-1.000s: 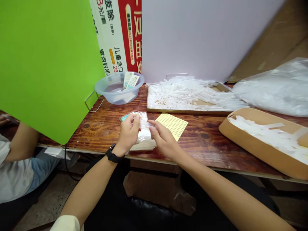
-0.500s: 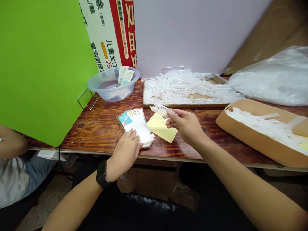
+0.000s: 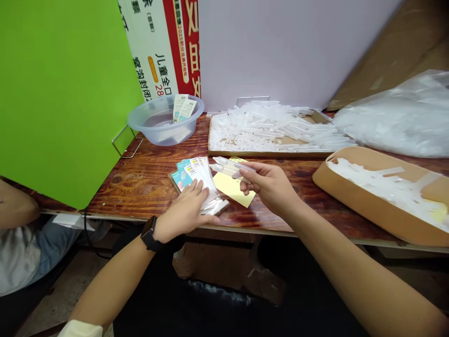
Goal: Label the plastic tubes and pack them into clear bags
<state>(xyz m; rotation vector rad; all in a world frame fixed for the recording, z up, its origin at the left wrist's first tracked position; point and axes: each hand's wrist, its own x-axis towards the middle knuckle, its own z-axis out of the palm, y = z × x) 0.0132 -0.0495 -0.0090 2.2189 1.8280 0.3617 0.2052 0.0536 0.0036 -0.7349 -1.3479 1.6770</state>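
Observation:
My left hand [image 3: 189,206] rests with its fingers spread on a fanned stack of printed plastic packets [image 3: 206,169], white with blue corners, near the table's front edge. Between the thumb and fingers of my right hand [image 3: 268,185], two slim translucent plastic tubes [image 3: 228,166] with pointed tips are pinched. Their tips point left, just over the right side of the stack. Under the tubes lies a yellow sheet [image 3: 236,191] with small marks, partly hidden by the tubes and my right fingers.
Behind stands a shallow cardboard tray [image 3: 268,153] heaped with clear tubes and small white pieces. A translucent basin [image 3: 164,133] holding packets is at back left, beside a green panel [image 3: 63,93]. To the right are a tan bin [image 3: 372,203] and a plastic bag [image 3: 400,117]. Another person's arm [image 3: 16,206] shows at left.
My left hand has spread its fingers and thumb over the packets, whose stack is now more fanned out. My right hand has shifted the tubes slightly left and tilted them flatter.

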